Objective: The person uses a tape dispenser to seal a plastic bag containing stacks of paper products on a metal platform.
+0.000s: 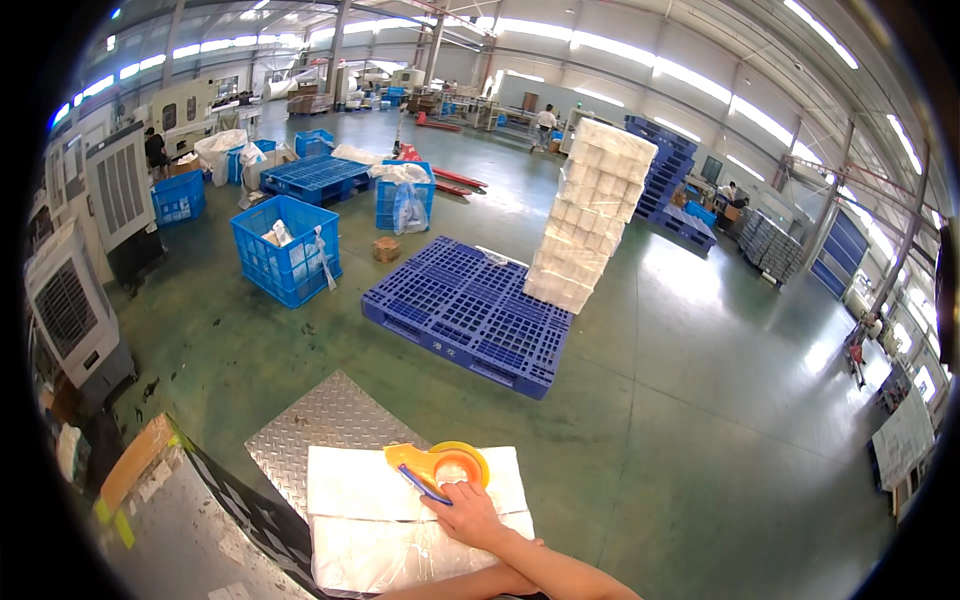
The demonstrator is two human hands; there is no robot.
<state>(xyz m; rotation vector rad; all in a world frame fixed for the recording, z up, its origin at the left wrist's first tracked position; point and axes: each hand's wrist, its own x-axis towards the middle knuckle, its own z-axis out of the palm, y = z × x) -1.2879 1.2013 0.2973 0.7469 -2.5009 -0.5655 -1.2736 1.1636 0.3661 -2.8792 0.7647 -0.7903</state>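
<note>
Near the lower edge, a white bundle in clear plastic film (365, 550) lies with a dark line across it. On its far part rests a yellow tape dispenser (408, 458) with a blue handle and an orange-cored roll. My right hand (465, 515) is closed on the dispenser, fingers at the handle and the roll's near side. My left forearm (470, 582) crosses beneath the right one, low over the bundle. Most of my left hand (518, 577) lies behind the right forearm, so its fingers are hidden.
A checkered metal plate (300, 430) lies beyond the bundle, a worn grey cabinet (180, 530) at left. Ahead, a blue pallet (460, 310) bears a tall stack of white wrapped bundles (590, 215). Blue crates (285, 265), a small carton (385, 250) and air coolers (75, 305) stand further left.
</note>
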